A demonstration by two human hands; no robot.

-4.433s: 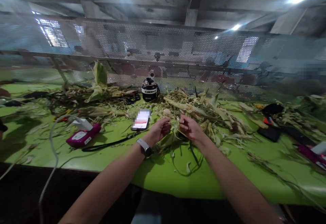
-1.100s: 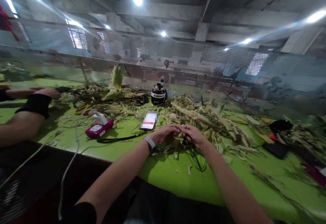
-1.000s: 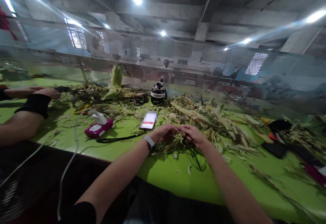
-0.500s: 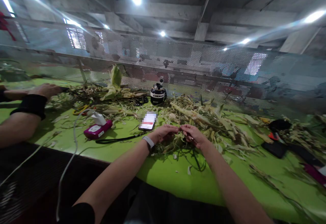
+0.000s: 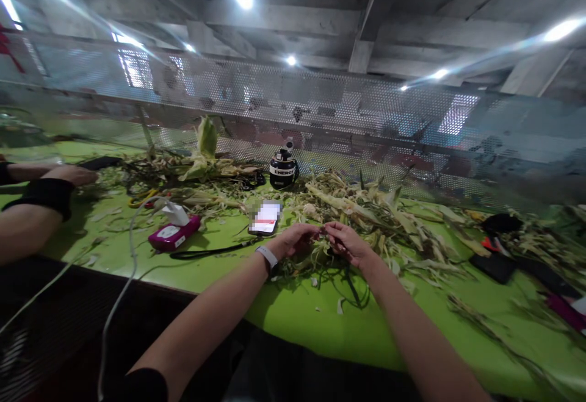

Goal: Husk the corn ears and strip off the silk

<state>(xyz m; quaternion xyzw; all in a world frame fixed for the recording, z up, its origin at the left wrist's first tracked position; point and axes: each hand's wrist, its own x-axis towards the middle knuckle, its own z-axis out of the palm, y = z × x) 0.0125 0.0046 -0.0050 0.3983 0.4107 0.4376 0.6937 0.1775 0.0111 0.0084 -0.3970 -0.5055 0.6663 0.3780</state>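
My left hand point(image 5: 297, 240) and my right hand point(image 5: 345, 243) meet fingertip to fingertip over the front of the table. Both have their fingers pinched together. Whatever lies between them is too small to make out. Below the fingers lies a tangle of pale green plant strips point(image 5: 323, 252), like shredded husk, with dark cord-like loops point(image 5: 354, 289) hanging at its front. Behind my right hand spreads a heap of dried husks and stalks point(image 5: 366, 204). A light-coloured band point(image 5: 267, 257) circles my left wrist.
A lit phone point(image 5: 265, 218) lies beyond my left hand, near a black strap point(image 5: 210, 249). Left of it sit a magenta box point(image 5: 174, 234) with a white cable and another person's hand point(image 5: 73, 174). A black "ENERGY" jug point(image 5: 282, 170) stands behind, before a mesh screen point(image 5: 320, 103).
My hands stay nearly in place, fingers shifting slightly. The other person's hand on the left has drawn back leftward, and a dark flat object now shows beside it.
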